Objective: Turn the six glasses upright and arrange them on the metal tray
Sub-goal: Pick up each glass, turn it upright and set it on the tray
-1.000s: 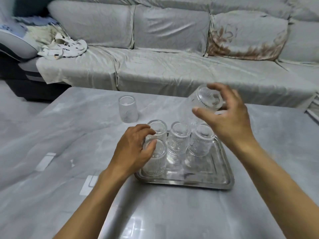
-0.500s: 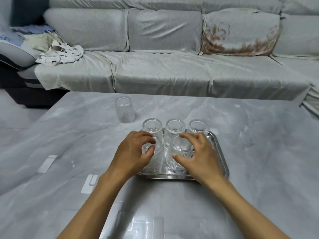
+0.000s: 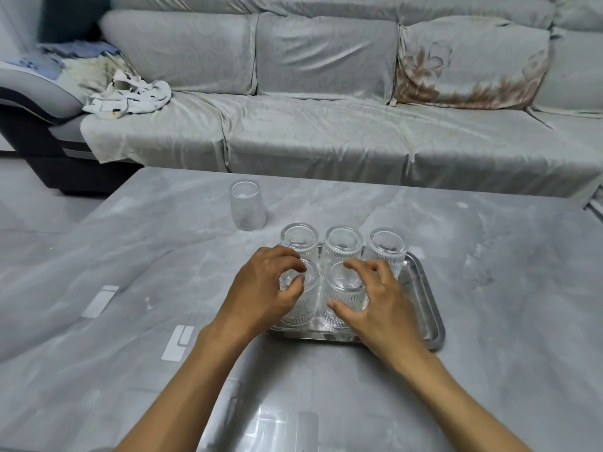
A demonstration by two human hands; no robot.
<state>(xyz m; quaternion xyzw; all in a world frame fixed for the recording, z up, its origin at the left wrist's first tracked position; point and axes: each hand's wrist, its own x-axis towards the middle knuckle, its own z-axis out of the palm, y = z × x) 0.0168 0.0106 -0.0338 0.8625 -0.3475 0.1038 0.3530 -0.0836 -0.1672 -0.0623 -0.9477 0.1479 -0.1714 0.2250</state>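
Both hands are down on the tray's near row. The left hand (image 3: pixel 264 288) curls over the front-left glass (image 3: pixel 301 305), thumb and fingers closed around its rim. The right hand (image 3: pixel 375 301) cups the front-middle glass (image 3: pixel 344 298), fingers wrapped around its far side and thumb pressed against the near side.

Behind them, three more ribbed glasses stand upright in a row along the tray's far edge: the back-left glass (image 3: pixel 299 238), the back-middle glass (image 3: pixel 345 243) and the back-right glass (image 3: pixel 388 247), each close beside its neighbour, mouths open to the ceiling. That makes five glasses on the metal tray (image 3: pixel 430 308), and the tray's right portion by the near rim lies bare and shiny.

The sixth glass (image 3: pixel 247 205) sits apart, off the tray, on the grey marble-look table (image 3: pixel 489 370), out beyond the tray's far-left corner. It narrows toward the top, which suggests it is upside down, though the clear glass makes that hard to confirm.

Beyond the table runs a long grey sofa (image 3: pixel 326 125) with a floral cushion (image 3: pixel 473 70) toward the right and a crumpled white cloth (image 3: pixel 130 96) on its left end.
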